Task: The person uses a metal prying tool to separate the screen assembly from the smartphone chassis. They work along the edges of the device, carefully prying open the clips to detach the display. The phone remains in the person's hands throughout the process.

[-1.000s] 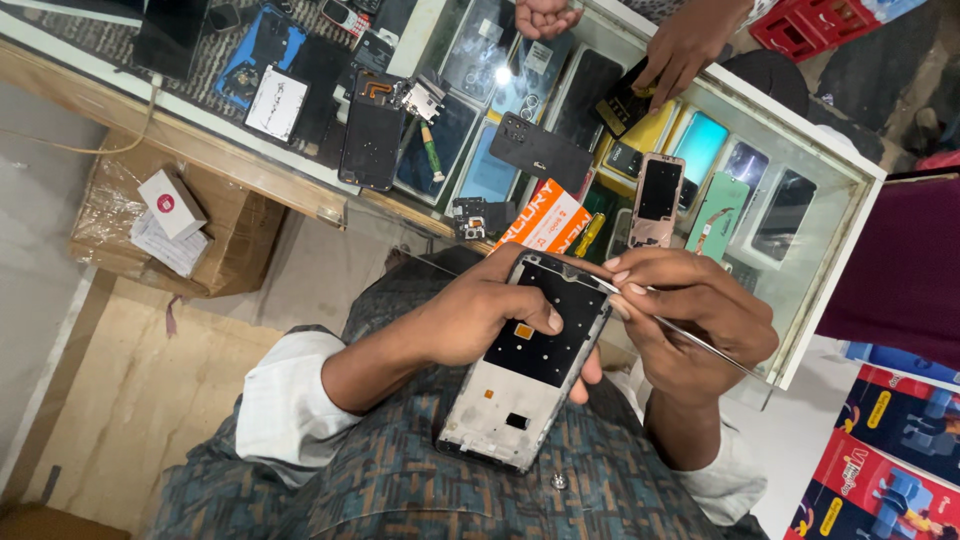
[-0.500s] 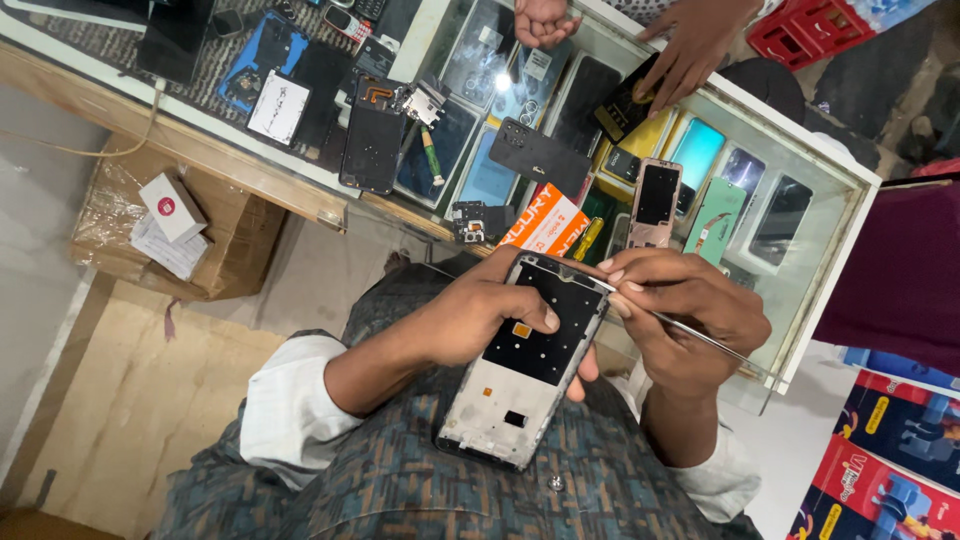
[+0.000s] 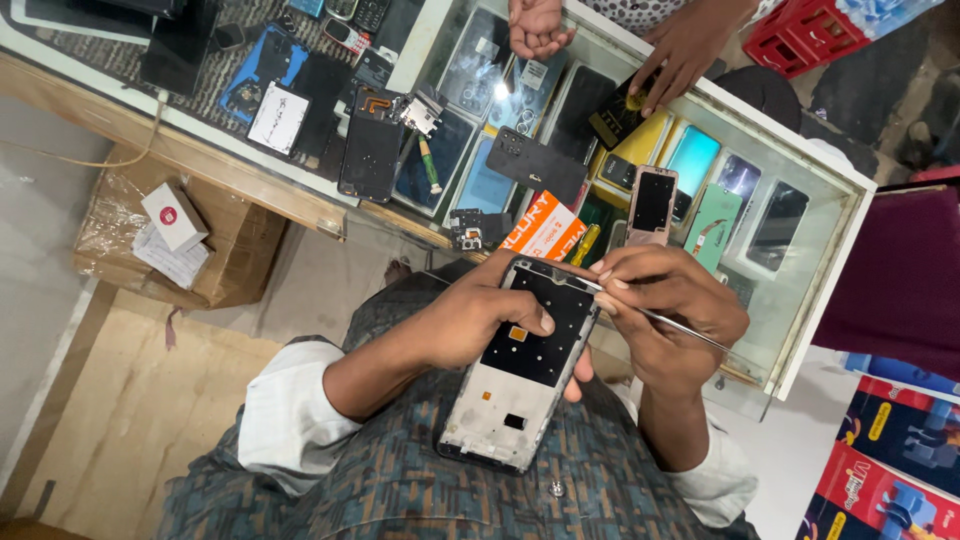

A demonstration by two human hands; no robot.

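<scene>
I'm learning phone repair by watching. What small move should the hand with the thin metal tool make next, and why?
Probably slide the tweezers a little along the upper edge of the phone frame. The right hand has their tip at that top corner, while the left hand steadies the frame with its thumb.

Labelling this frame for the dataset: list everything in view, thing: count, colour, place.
phone frame: 1, black and silver, over the lap, held by left hand
tweezers: 1, metal, in right hand, tip at the frame's top edge
glass counter: 1, white-edged, ahead, phones and parts inside
orange box: 1, counter's near edge
black back cover: 1, on the glass
cardboard box: 1, brown, under the wooden shelf
another person's hands: 2, far side of counter
left hand: 1
right hand: 1
</scene>
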